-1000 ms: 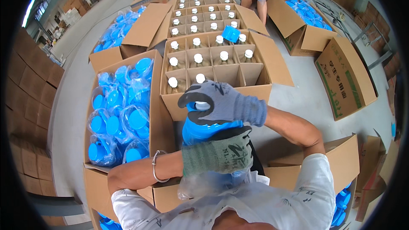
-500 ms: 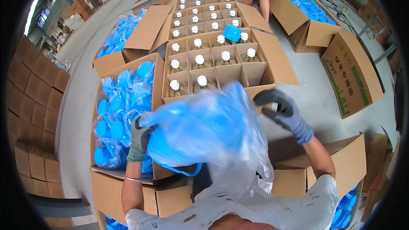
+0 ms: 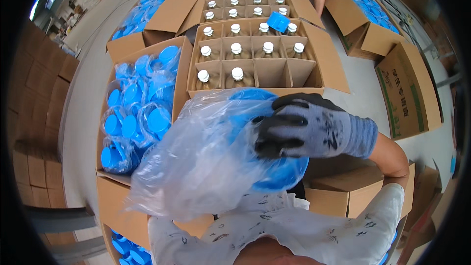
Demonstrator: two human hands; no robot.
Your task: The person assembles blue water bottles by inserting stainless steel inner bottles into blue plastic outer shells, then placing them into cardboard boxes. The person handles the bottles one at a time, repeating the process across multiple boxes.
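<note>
Just on the near side of the divided bottle carton (image 3: pixel 314 76), close to the person's chest, the right hand (image 3: pixel 314 130) in a grey glove with dark fingertips closes over a big blue cap (image 3: pixel 282 172), fingers curled down on its top through a clear plastic bag (image 3: pixel 196 162). The grip is closed on cap and film together, probably so the slippery wrap cannot slide. The left hand cannot be seen; it may be under the bag, but nothing shows whether it holds anything.

The bag billows left and down from the glove, its long axis running from the cap toward the person's lower left, loose end crumpled. The cap looks tilted, its broad face turned up and toward the carton; its rim is half hidden by the film.

Left of the bottle carton stands an open box of bagged blue caps (image 3: pixel 137 113), within easy reach, which would suit drawing caps from it. The carton's cells hold white-capped bottles (image 3: pixel 236 48), with the nearest right cells bare. One loose blue cap (image 3: pixel 278 21) sits on a far bottle.
</note>
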